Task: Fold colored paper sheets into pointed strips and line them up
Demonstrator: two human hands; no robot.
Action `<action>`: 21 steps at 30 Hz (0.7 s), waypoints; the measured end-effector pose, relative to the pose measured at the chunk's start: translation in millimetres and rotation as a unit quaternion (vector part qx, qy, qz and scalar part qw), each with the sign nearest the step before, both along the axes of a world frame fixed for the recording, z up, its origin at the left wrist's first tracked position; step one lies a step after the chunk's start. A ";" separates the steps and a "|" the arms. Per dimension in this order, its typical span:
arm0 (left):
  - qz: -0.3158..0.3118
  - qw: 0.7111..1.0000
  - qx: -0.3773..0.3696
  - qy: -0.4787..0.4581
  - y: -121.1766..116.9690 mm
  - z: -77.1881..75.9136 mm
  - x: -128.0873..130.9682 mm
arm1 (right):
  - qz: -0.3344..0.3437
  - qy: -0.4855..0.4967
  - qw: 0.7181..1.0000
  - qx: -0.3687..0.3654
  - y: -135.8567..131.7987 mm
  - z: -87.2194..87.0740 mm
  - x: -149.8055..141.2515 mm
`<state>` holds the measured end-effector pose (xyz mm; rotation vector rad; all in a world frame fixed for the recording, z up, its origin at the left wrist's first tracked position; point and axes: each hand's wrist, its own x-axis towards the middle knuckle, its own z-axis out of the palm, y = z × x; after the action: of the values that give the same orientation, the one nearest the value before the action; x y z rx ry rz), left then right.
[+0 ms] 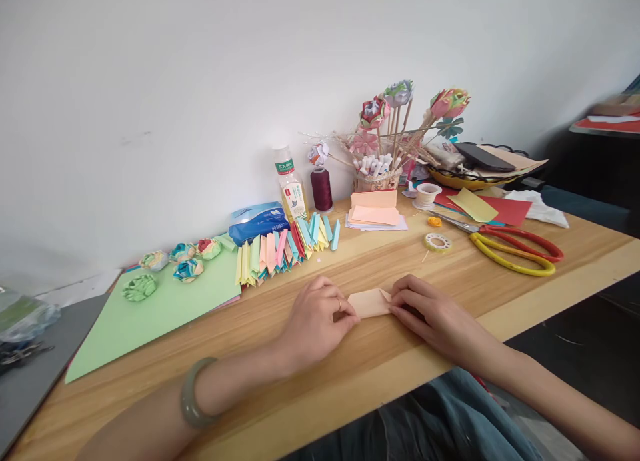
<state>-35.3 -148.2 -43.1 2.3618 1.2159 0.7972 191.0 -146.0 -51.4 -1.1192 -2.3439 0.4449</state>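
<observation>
A small peach piece of paper (369, 304) lies on the wooden table between my hands, its corners folded in. My left hand (320, 314) grips its left end between thumb and fingers. At the right end, my right hand (425, 311) pinches a folded corner between thumb and fingertips. Behind them, a stack of peach paper slips (375, 211) rests on white sheets. To the left stands a dense row of folded paper strips (273, 251) in several colours.
Large scissors (515, 244) with red and yellow handles lie at the right, beside a tape roll (437, 242). Paper flowers (187, 269) sit on a green sheet (165, 328) at the left. A thread spool (321, 189), a bottle (290, 181) and a flower basket (377, 179) stand along the wall.
</observation>
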 end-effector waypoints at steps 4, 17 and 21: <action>0.040 0.998 -0.058 0.003 -10.7 0.8 4.6 | 0.010 0.001 0.999 -0.035 -1.6 0.5 1.4; 0.065 0.994 -0.061 0.064 -13.0 2.9 11.0 | -0.054 -0.042 0.996 0.053 -10.9 -0.4 -10.2; 0.067 0.992 -0.053 0.093 -11.6 3.2 13.5 | -0.066 -0.063 0.994 0.065 -11.3 0.6 -12.7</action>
<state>-21.8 -159.8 -39.9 2.3280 1.4680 0.5471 178.3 -157.3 -50.7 -1.2615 -2.3506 0.1751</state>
